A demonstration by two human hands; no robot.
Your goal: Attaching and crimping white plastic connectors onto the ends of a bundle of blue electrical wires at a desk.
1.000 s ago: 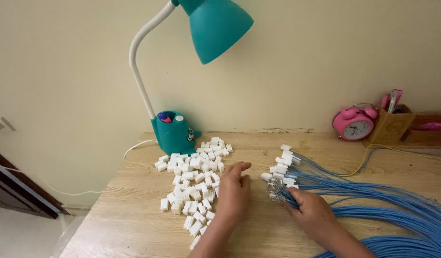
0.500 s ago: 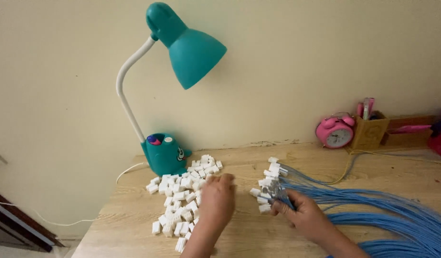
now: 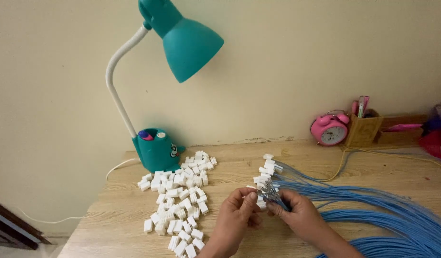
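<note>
A heap of several small white plastic connectors (image 3: pixel 180 198) lies on the wooden table (image 3: pixel 120 220). To its right a bundle of thin blue wires (image 3: pixel 373 210) fans across the table, some ends capped with white connectors (image 3: pixel 268 169). My left hand (image 3: pixel 234 220) pinches a small white connector at its fingertips. My right hand (image 3: pixel 297 215) grips a bunch of wire ends with bare metal tips (image 3: pixel 268 190). The two hands meet just right of the heap, fingertips almost touching.
A teal desk lamp (image 3: pixel 156 148) stands behind the heap, its shade high above. A pink alarm clock (image 3: pixel 329 129), a wooden pen holder (image 3: pixel 362 129) and a red object (image 3: pixel 435 141) sit at the back right by the wall.
My left hand has left the connector heap and come to the right hand with a connector. The right hand lifted the wire ends. The view tilted down and left.
</note>
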